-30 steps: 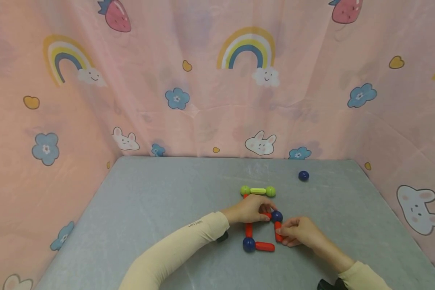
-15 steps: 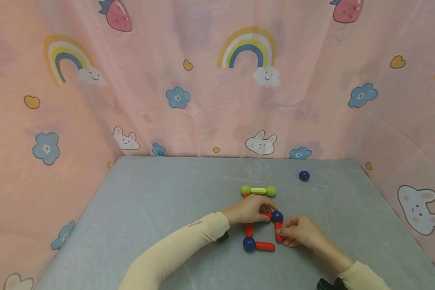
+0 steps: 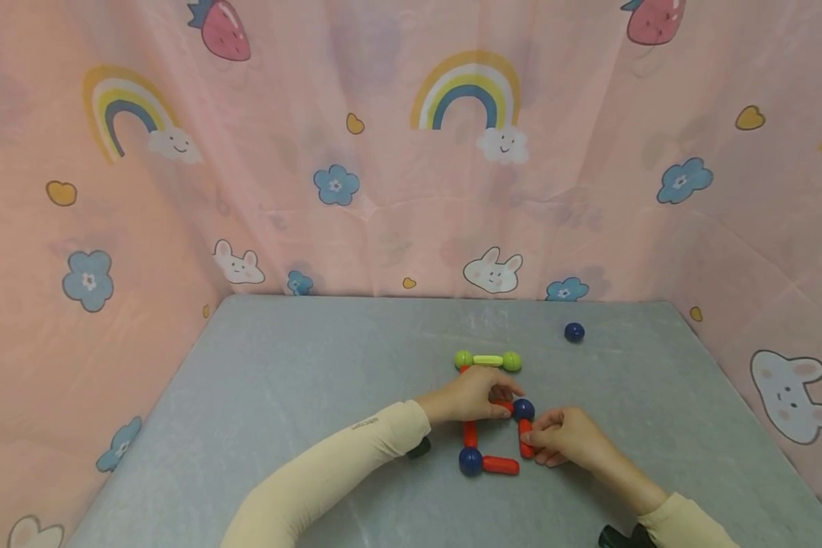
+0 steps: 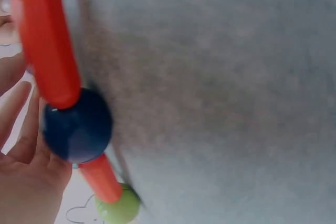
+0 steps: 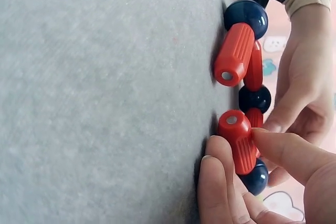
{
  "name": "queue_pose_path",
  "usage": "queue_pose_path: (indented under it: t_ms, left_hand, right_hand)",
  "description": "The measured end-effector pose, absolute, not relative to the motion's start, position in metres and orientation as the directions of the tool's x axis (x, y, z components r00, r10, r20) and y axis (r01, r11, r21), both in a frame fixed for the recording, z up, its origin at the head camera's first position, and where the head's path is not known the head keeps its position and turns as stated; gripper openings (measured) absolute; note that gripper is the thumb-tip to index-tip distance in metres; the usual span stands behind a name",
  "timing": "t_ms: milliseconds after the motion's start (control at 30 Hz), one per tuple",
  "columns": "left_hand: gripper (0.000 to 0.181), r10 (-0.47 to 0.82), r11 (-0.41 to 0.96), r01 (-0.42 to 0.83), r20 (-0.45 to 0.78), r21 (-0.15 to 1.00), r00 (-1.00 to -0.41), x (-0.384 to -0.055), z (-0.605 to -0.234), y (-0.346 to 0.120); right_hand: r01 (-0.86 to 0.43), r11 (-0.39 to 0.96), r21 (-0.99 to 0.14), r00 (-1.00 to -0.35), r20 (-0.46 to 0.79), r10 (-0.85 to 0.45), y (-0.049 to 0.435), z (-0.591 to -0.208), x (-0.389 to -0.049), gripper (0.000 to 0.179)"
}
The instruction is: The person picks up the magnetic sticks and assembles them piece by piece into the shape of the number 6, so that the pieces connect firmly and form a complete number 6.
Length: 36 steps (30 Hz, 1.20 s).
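My right hand [image 3: 567,440] pinches a red magnetic rod [image 3: 526,439] between thumb and fingers. The rod's far end meets a blue ball [image 3: 524,409]; its near end shows a bare metal tip in the right wrist view. My left hand [image 3: 471,394] grips another red rod [image 3: 506,409], joined to the same ball and partly covered by the fingers. A second blue ball [image 3: 470,461] carries a free-ended red rod [image 3: 501,465] and a red side rod [image 3: 469,434]. In the left wrist view, a middle blue ball [image 4: 77,124] links red rods; the left hand hides it from the head view.
A lime rod with a green ball at each end [image 3: 488,361] joins the far end of the structure. One loose blue ball [image 3: 575,332] lies at the back right of the grey table [image 3: 301,358]. A pink patterned curtain [image 3: 397,228] surrounds the table's back and sides.
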<state>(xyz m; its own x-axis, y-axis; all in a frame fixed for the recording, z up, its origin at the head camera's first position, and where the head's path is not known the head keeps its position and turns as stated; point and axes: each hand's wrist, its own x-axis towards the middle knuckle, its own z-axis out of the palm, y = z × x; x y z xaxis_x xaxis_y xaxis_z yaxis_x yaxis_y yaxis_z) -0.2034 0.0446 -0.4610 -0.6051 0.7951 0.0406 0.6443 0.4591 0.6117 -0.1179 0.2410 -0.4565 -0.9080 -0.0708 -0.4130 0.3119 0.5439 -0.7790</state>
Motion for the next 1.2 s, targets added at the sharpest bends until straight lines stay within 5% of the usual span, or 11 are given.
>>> queue_pose_path:
  t_ms: [367,833,1200]
  left_hand:
    - [0.03,0.72,0.465,0.589,0.106,0.661,-0.686,-0.173,-0.441,0.019]
    - [0.027,0.673,0.557,0.55,0.051,0.622,-0.738,-0.12,-0.456,-0.006]
    - [0.024,0.673,0.58,0.555,0.032,0.596,-0.739,-0.115,-0.461,-0.004]
  right_hand:
    - [0.243,0.6,-0.762,-0.909,-0.394,-0.132,0.273,-0.44,-0.135,0.034]
    - [-0.004,0.794,-0.607,-0.995,0.085,0.059,0.339,-0.439,-0.206,0.054]
    - [-0.032,0.808,-0.589,-0.999,0.051,-0.003,0.35,-0.452,-0.249,0.058]
